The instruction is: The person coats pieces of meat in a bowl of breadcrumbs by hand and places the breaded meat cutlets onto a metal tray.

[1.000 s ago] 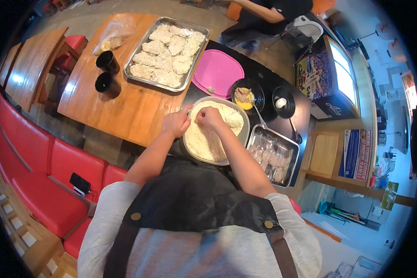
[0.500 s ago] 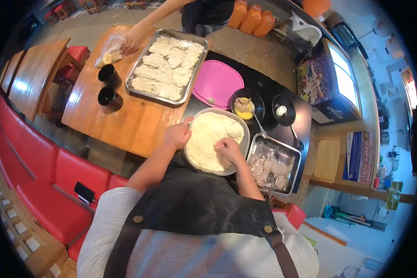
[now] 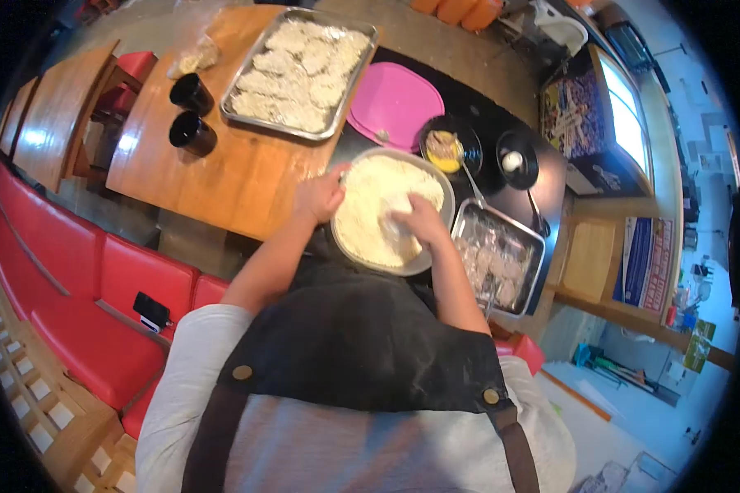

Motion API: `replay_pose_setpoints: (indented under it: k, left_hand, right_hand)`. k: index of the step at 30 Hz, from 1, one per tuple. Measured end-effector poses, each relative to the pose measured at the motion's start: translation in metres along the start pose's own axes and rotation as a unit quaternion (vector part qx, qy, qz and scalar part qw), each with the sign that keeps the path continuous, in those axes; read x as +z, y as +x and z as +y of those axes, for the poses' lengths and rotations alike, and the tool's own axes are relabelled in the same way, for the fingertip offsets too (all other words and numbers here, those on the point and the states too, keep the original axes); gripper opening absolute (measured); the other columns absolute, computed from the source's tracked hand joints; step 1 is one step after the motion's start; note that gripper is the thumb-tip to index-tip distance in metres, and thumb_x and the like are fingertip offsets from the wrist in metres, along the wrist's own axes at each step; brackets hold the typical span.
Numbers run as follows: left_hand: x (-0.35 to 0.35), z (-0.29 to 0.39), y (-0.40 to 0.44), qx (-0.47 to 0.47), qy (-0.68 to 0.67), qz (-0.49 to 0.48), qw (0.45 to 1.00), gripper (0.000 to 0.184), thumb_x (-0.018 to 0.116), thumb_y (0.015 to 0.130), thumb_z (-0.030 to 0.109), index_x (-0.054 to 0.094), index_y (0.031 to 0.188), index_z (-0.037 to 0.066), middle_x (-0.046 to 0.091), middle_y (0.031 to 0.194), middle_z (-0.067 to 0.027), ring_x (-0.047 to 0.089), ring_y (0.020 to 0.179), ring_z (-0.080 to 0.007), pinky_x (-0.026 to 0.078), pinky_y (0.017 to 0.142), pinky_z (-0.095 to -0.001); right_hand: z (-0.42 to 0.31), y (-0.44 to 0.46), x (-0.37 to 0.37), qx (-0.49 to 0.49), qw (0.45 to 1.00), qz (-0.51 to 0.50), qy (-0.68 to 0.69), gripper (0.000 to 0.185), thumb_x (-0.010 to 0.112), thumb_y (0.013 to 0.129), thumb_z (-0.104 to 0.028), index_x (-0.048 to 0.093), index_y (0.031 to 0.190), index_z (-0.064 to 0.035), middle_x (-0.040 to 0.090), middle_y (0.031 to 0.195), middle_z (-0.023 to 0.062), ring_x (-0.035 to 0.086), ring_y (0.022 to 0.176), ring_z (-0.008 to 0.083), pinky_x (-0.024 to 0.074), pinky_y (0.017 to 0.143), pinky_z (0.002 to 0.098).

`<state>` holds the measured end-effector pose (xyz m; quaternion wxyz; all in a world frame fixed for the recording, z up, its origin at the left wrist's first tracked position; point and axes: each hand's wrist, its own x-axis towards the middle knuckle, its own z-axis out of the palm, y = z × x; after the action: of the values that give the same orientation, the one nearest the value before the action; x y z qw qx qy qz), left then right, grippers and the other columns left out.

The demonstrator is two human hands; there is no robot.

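Observation:
A round pale tub [image 3: 447, 222] of light yellow breadcrumbs [image 3: 370, 193] is in front of me. My left hand [image 3: 321, 195] is closed on its left rim. Inside the tub, my right hand [image 3: 421, 220] has its fingers closed around a crumb-coated piece of meat [image 3: 396, 205], partly hidden and blurred. To the right lies a metal tray [image 3: 537, 275] with raw pieces of meat [image 3: 493, 267]. A black bowl [image 3: 475, 148] behind the tub holds yellow liquid, a piece of meat and a fork [image 3: 471, 177].
A large metal tray [image 3: 334, 127] of crumbed pieces stands on the wooden table [image 3: 247, 193]. Beside it are a pink lid [image 3: 399, 103], two black cups [image 3: 192, 134] and a plastic bag [image 3: 193, 57]. A small black pan [image 3: 528, 174] holds an egg [image 3: 512, 161].
The view has tilted, so the table sits higher. My right hand has moved onto the coated piece, which has shifted left within the tub. The co-worker's arm has left the view.

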<state>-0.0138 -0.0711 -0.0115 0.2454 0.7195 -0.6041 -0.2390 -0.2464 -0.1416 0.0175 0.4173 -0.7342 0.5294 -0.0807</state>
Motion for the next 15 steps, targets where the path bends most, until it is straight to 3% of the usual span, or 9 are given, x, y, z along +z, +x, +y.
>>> replay_pose_setpoints:
  k: [5,8,15]
  left_hand:
    - [-0.002,0.003,-0.001,0.028,-0.016,0.031,0.999,0.046,0.046,0.08,0.027,0.043,0.125,0.018,0.061,0.073,-0.0113,0.06,0.066,-0.0331,0.046,0.058,-0.0433]
    - [-0.003,0.005,-0.002,0.03,-0.033,0.045,0.998,0.045,0.048,0.08,0.029,0.043,0.124,0.021,0.062,0.073,-0.0121,0.059,0.066,-0.035,0.045,0.059,-0.0459]
    - [-0.004,0.006,-0.004,0.033,-0.013,0.041,0.999,0.046,0.048,0.08,0.028,0.041,0.124,0.02,0.062,0.074,-0.0121,0.059,0.067,-0.0356,0.045,0.06,-0.0463]
  right_hand:
    - [-0.04,0.028,0.001,-0.032,0.998,0.051,0.003,0.017,0.068,0.07,-0.013,0.063,0.081,-0.0006,0.064,0.07,0.009,0.06,0.064,0.0166,0.0474,0.062,0.0283]
    - [-0.026,0.048,0.025,-0.044,0.999,0.026,0.01,0.008,0.064,0.071,-0.009,0.062,0.071,-0.0019,0.063,0.065,0.0083,0.059,0.06,0.0174,0.047,0.059,0.0288]
    - [-0.016,0.016,0.031,-0.034,0.999,0.004,0.024,0.005,0.064,0.072,-0.006,0.061,0.071,-0.0019,0.062,0.067,0.0101,0.059,0.063,0.0182,0.0465,0.061,0.0301]
